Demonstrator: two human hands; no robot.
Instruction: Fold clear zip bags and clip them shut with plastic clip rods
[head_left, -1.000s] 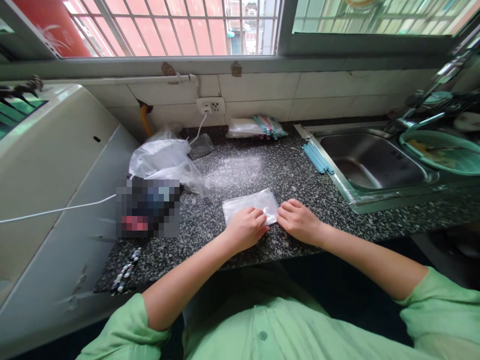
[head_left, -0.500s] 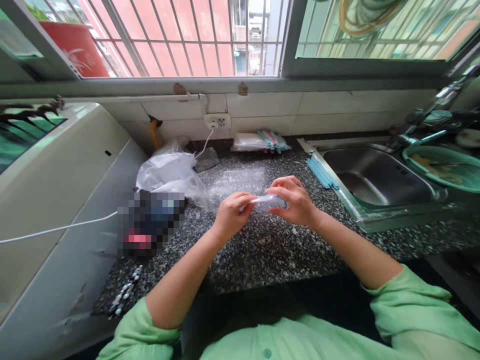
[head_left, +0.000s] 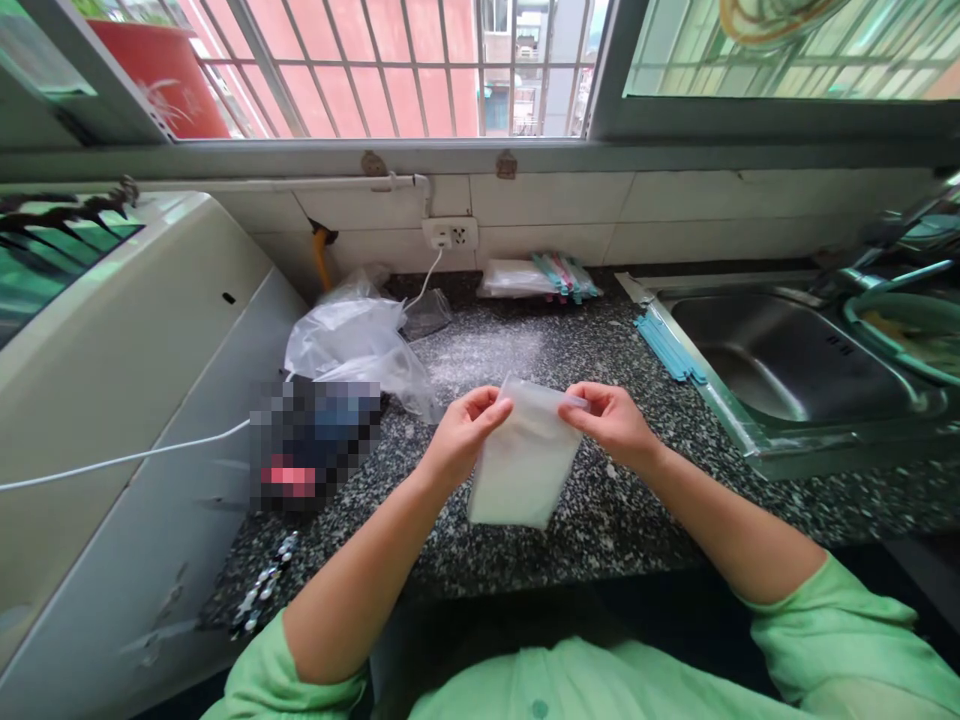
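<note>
A translucent, whitish plastic bag (head_left: 523, 470) hangs flat between my hands, above the dark speckled counter. My left hand (head_left: 466, 432) pinches its upper left corner between thumb and fingers. At the upper right corner, my right hand (head_left: 611, 422) grips the top edge the same way. The bag's lower end dangles free and tilts slightly. Near the wall lies a stack of clear bags (head_left: 514, 279) with blue and pink strips (head_left: 568, 276) on its right end. Several blue strips (head_left: 670, 349) rest beside the sink, to the right of my right hand.
A crumpled plastic bag (head_left: 352, 335) and a blurred-out dark object (head_left: 319, 440) with a white cable (head_left: 187, 455) lie at left, beside a pale appliance (head_left: 187, 310). The steel sink (head_left: 795, 355) is at right, with a green basket (head_left: 870, 335) at its far side.
The bag was nearly edge-on between my hands; now it hangs down with its broad face showing. My right fingers have closed on its top edge. The view has shifted slightly.
</note>
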